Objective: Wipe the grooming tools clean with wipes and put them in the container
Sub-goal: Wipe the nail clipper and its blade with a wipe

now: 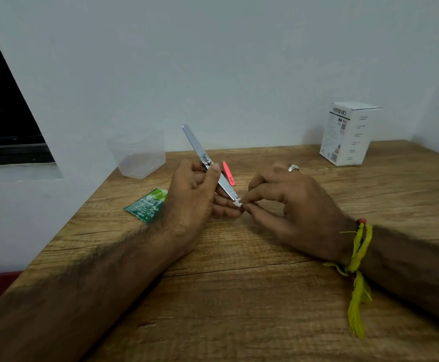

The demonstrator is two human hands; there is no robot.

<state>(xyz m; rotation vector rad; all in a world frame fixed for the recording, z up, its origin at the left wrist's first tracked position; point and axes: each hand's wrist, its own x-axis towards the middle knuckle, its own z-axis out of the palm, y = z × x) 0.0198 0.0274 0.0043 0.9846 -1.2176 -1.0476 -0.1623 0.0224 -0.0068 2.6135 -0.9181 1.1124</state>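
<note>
My left hand (197, 194) grips a long silver nail clipper (196, 145) near its middle, lever swung out and pointing up to the far left. My right hand (289, 205) pinches a small white wipe (237, 203) against the clipper's lower tip. A pink tweezer (229, 173) lies on the table just behind the clipper. The clear plastic container (139, 155) stands at the far left by the wall; I see nothing inside it.
A torn green wipe sachet (148, 205) lies on the wooden table (239, 296) left of my left wrist. A white cardboard box (349, 134) stands at the far right near the wall. The table's left edge runs diagonally beside my left forearm.
</note>
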